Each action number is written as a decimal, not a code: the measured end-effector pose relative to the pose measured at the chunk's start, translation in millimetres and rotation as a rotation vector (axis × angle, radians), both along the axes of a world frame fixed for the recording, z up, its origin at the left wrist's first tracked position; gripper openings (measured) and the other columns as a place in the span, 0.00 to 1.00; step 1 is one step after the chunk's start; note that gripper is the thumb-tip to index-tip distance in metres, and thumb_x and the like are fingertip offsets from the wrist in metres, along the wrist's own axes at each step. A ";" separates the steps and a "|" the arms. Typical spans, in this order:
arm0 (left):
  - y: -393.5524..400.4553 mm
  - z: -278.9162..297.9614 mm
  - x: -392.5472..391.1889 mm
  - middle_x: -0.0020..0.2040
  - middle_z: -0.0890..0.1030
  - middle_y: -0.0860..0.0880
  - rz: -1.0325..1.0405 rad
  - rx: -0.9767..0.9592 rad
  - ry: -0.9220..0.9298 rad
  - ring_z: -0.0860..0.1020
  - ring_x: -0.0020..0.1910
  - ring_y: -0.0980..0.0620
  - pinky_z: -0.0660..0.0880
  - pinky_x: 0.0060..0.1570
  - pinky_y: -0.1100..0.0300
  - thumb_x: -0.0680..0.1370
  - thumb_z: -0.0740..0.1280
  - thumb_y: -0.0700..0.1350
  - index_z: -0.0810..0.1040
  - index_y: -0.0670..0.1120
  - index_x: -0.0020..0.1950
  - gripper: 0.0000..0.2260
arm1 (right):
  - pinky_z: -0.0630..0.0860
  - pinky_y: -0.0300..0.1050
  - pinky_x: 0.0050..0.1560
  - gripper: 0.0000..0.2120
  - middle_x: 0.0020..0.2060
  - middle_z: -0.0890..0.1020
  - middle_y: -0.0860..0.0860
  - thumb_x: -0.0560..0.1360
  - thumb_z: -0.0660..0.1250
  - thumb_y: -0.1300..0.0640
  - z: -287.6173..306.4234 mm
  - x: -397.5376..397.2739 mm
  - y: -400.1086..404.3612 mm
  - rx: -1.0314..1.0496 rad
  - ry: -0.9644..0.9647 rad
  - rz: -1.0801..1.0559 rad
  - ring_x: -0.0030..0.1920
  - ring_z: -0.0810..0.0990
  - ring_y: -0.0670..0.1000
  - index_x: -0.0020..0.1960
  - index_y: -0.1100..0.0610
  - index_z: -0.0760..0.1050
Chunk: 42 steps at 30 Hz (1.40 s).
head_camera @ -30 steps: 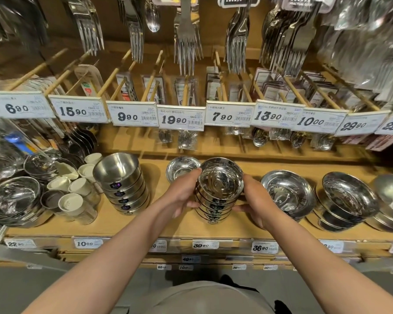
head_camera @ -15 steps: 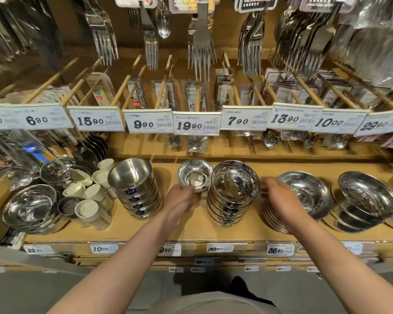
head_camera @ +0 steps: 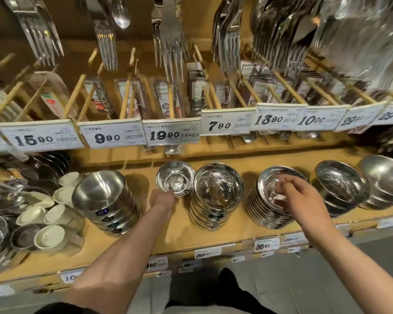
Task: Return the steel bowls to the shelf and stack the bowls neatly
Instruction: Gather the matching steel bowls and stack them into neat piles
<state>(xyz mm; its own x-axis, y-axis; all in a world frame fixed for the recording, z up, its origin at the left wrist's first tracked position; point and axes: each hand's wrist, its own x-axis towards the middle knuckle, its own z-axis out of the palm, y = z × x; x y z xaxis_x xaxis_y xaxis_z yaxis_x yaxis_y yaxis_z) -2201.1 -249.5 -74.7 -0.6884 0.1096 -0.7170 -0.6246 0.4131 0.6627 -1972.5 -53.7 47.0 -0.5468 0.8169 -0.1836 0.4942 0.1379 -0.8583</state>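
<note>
A tall stack of steel bowls point(head_camera: 218, 193) stands in the middle of the wooden shelf point(head_camera: 182, 232), with neither hand touching it. Just left of it sits a small steel bowl point(head_camera: 175, 177). My left hand point(head_camera: 162, 201) is at this bowl's near rim, fingers curled onto it. My right hand point(head_camera: 302, 198) hovers over a stack of shallow steel dishes point(head_camera: 259, 200) to the right, fingers loosely bent and holding nothing. Another stack of steel bowls point(head_camera: 104, 200) leans at the left.
White cups point(head_camera: 50, 236) and steel pans point(head_camera: 0, 196) crowd the shelf's left end. More steel bowls point(head_camera: 340, 184) stand at the right. Price tags point(head_camera: 171, 132) on a rail and hanging forks point(head_camera: 170, 41) overhang the shelf from above.
Both hands have let go of the middle stack, which now stands alone. My left hand went to the small bowl, and my right hand moved right over the shallow dishes.
</note>
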 end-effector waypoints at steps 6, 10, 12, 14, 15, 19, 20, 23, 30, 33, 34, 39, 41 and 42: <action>0.6 13.5 -4.1 0.50 0.85 0.38 0.078 0.073 -0.011 0.80 0.42 0.49 0.76 0.37 0.61 0.84 0.64 0.44 0.79 0.38 0.59 0.11 | 0.78 0.60 0.57 0.09 0.45 0.86 0.46 0.81 0.62 0.50 5.2 -7.2 12.7 -0.024 0.047 -0.035 0.52 0.84 0.53 0.49 0.44 0.81; -5.4 37.9 -8.4 0.27 0.82 0.48 0.123 0.156 0.004 0.78 0.23 0.57 0.74 0.22 0.66 0.83 0.65 0.47 0.80 0.40 0.50 0.10 | 0.79 0.52 0.56 0.10 0.50 0.85 0.50 0.82 0.61 0.55 12.7 -27.5 13.8 -0.046 0.110 0.019 0.54 0.83 0.50 0.49 0.44 0.79; -7.4 51.5 -9.7 0.24 0.80 0.49 0.128 0.160 0.020 0.77 0.21 0.56 0.74 0.22 0.65 0.83 0.65 0.45 0.80 0.40 0.49 0.09 | 0.79 0.54 0.59 0.09 0.52 0.84 0.51 0.82 0.61 0.56 15.8 -37.4 10.6 -0.081 0.140 0.058 0.55 0.82 0.49 0.51 0.44 0.79; -10.8 62.7 -9.3 0.26 0.79 0.46 0.090 0.187 0.049 0.76 0.26 0.51 0.75 0.26 0.61 0.84 0.63 0.42 0.79 0.39 0.47 0.10 | 0.77 0.60 0.64 0.09 0.53 0.84 0.51 0.82 0.61 0.56 18.2 -45.4 5.4 -0.109 0.160 0.090 0.56 0.82 0.51 0.52 0.45 0.78; -12.8 65.7 -9.0 0.27 0.77 0.46 0.060 0.210 0.066 0.74 0.27 0.50 0.74 0.26 0.61 0.84 0.62 0.41 0.78 0.38 0.46 0.11 | 0.76 0.61 0.65 0.09 0.52 0.84 0.52 0.82 0.61 0.56 19.7 -48.6 2.5 -0.115 0.169 0.102 0.57 0.81 0.52 0.51 0.45 0.78; -19.8 79.3 -4.4 0.24 0.76 0.48 -0.012 0.266 0.054 0.72 0.24 0.52 0.72 0.26 0.61 0.85 0.59 0.39 0.75 0.40 0.39 0.15 | 0.76 0.60 0.65 0.09 0.51 0.84 0.52 0.81 0.62 0.56 20.3 -55.5 -6.3 -0.099 0.186 0.126 0.56 0.82 0.53 0.51 0.46 0.80; -20.8 82.8 -5.3 0.26 0.77 0.47 0.024 0.290 0.009 0.74 0.24 0.53 0.74 0.25 0.63 0.85 0.59 0.38 0.76 0.39 0.42 0.13 | 0.77 0.60 0.63 0.09 0.50 0.84 0.51 0.80 0.62 0.56 18.9 -55.7 -8.1 -0.106 0.191 0.128 0.55 0.82 0.52 0.51 0.46 0.80; -24.7 91.0 -8.1 0.30 0.79 0.44 0.121 0.367 -0.103 0.79 0.25 0.54 0.77 0.22 0.65 0.85 0.58 0.36 0.73 0.38 0.50 0.06 | 0.81 0.54 0.55 0.09 0.47 0.83 0.50 0.80 0.62 0.56 13.0 -53.6 -12.5 -0.149 0.231 0.110 0.52 0.82 0.51 0.51 0.48 0.81; -31.6 92.2 -1.8 0.38 0.76 0.43 0.143 0.364 -0.112 0.79 0.26 0.53 0.79 0.23 0.62 0.85 0.57 0.34 0.71 0.40 0.56 0.05 | 0.80 0.46 0.48 0.10 0.43 0.82 0.50 0.80 0.61 0.57 6.3 -39.5 -25.8 -0.164 0.266 0.078 0.46 0.81 0.49 0.49 0.48 0.81; -35.6 89.8 5.5 0.41 0.75 0.42 0.117 0.352 -0.102 0.80 0.28 0.52 0.79 0.24 0.62 0.85 0.57 0.35 0.69 0.40 0.67 0.11 | 0.77 0.41 0.43 0.10 0.44 0.83 0.50 0.81 0.61 0.58 8.2 -31.3 -32.4 -0.163 0.273 0.059 0.44 0.80 0.46 0.50 0.48 0.80; -36.8 89.5 8.5 0.41 0.75 0.42 0.107 0.354 -0.104 0.80 0.27 0.53 0.79 0.24 0.62 0.85 0.57 0.35 0.68 0.39 0.68 0.12 | 0.76 0.40 0.42 0.10 0.44 0.83 0.50 0.80 0.61 0.58 8.7 -28.9 -34.3 -0.158 0.272 0.050 0.43 0.80 0.46 0.51 0.48 0.80; -43.8 91.5 26.6 0.45 0.75 0.42 0.048 0.348 -0.104 0.79 0.36 0.51 0.80 0.28 0.62 0.85 0.56 0.35 0.67 0.37 0.69 0.13 | 0.80 0.52 0.53 0.09 0.44 0.82 0.52 0.81 0.61 0.58 8.8 -18.7 -43.1 -0.188 0.277 0.050 0.48 0.81 0.51 0.54 0.54 0.80; -48.1 91.1 32.1 0.51 0.75 0.40 0.054 0.354 -0.106 0.78 0.42 0.50 0.81 0.32 0.62 0.85 0.55 0.34 0.66 0.38 0.70 0.13 | 0.80 0.58 0.56 0.09 0.43 0.82 0.52 0.81 0.61 0.58 7.1 -15.2 -45.9 -0.194 0.278 0.048 0.46 0.80 0.50 0.53 0.55 0.81; -50.5 90.2 34.4 0.53 0.75 0.39 0.063 0.357 -0.106 0.78 0.45 0.49 0.81 0.33 0.61 0.85 0.55 0.34 0.66 0.39 0.70 0.14 | 0.79 0.59 0.57 0.09 0.43 0.82 0.51 0.81 0.62 0.58 6.0 -13.6 -46.8 -0.195 0.279 0.044 0.45 0.80 0.50 0.53 0.54 0.81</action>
<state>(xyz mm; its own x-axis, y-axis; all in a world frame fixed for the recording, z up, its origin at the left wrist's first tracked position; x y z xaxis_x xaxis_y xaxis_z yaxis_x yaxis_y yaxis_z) -2166.7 -299.9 15.4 -0.6259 0.3249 -0.7090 -0.7141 0.1267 0.6885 -1986.0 -100.5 53.0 -0.6319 0.7557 -0.1719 0.2336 -0.0257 -0.9720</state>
